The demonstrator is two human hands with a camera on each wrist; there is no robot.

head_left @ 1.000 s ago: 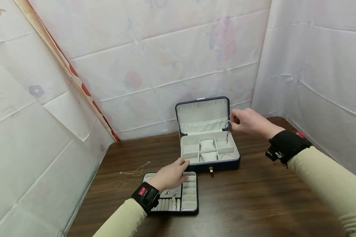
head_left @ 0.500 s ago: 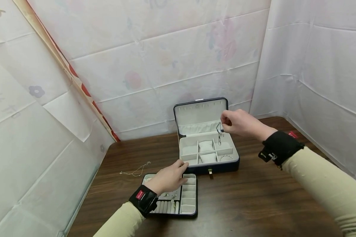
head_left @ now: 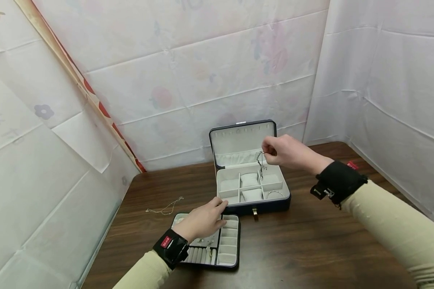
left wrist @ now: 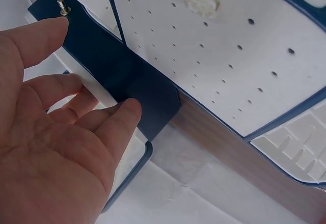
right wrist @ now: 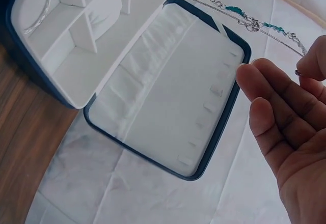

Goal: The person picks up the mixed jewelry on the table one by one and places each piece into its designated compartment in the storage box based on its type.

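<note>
Right hand (head_left: pixel 287 151) pinches a necklace (head_left: pixel 261 163) (clasp hidden); left hand (head_left: pixel 202 220), fingers relaxed, covers the tray (head_left: pixel 228 245).

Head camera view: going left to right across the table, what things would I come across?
Thin chain necklace → removed tray under the left hand → open jewellery box → right hand, pinching a dangling chain over the box.
</note>
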